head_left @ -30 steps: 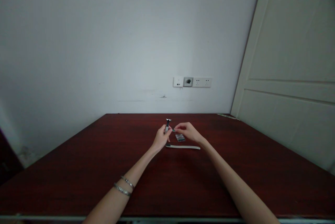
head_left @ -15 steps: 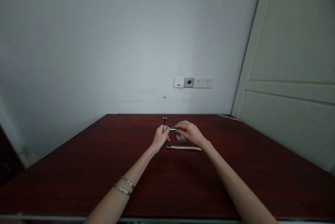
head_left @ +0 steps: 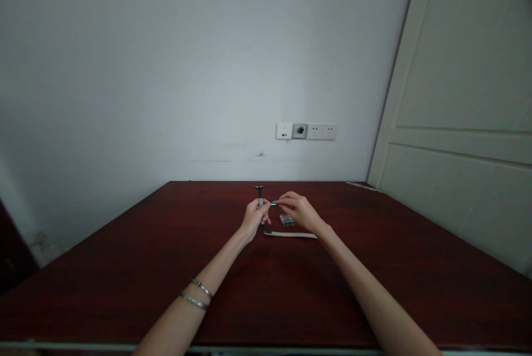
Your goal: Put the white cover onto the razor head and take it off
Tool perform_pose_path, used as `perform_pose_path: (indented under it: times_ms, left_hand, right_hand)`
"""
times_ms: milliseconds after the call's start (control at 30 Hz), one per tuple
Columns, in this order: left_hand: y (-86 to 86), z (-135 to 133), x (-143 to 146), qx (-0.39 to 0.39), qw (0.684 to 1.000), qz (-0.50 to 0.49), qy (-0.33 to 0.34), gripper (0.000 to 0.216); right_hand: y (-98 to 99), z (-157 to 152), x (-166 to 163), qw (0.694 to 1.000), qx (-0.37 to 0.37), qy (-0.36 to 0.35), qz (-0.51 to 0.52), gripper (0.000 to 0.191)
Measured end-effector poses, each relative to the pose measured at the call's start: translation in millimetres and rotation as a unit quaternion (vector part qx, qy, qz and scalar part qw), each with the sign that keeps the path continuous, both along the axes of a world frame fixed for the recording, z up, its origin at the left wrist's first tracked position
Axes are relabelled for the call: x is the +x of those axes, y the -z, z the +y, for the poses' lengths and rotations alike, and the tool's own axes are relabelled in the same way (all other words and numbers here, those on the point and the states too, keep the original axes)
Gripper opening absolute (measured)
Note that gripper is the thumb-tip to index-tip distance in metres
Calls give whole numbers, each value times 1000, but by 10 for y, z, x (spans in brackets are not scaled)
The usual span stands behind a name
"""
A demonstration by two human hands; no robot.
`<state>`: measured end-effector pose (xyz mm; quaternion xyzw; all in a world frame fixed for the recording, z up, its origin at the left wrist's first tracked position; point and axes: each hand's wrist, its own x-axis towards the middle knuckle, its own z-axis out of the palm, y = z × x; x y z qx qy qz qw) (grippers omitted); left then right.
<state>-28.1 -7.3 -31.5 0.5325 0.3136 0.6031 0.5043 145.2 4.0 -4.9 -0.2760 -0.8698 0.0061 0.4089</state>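
My left hand (head_left: 254, 216) is closed around the grey handle of what looks like a razor (head_left: 260, 194), held upright with its dark T-shaped head at the top. Between both hands is a small flat green-and-white piece (head_left: 273, 203). Its left end meets my left thumb and fingertips, while my right hand (head_left: 300, 210) pinches its right end. Below my right fingers lies a small clear case (head_left: 286, 220) on the table. Nearer to me rests a long pale strip (head_left: 291, 234) with a dark left end; my right wrist borders its right end.
The dark red wooden table (head_left: 191, 267) reaches back to a pale wall with sockets (head_left: 321, 132). A white panelled door (head_left: 461, 156) stands along the right side. A thin patterned strip (head_left: 363, 186) lies at the table's far right corner.
My right fingers have closed from a loose, spread pose onto the green-and-white piece. The razor has tilted slightly, its head shifting a little left and up.
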Motion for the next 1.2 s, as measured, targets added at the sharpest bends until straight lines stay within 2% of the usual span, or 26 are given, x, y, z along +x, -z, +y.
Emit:
perform_pose_path:
  times_ms: [233,467,600,800,967,1200]
  left_hand:
    - [-17,-8,-6,-5,1000,-16,-4,30]
    - [44,71,-13,17,999,-23,-33,37]
    - [69,81,-26,23,999,-23,-32,37]
    - [46,33,-18,23,999,17,-46,30]
    - [29,-15,26,45,994,89,-41,22]
    - [113,-38,84,69,985,156,-11,16]
  right_hand:
    - [3,20,-19,994,-52,-21,94,22]
    - [93,97,-54,958,-225,15,179,31]
    - [144,175,-58,937,-286,17,201,32]
    - [148,198,-56,926,-311,9,216,33]
    - [135,217,-41,917,-330,4,225,31]
    - [49,208,-38,917,-312,20,248,27]
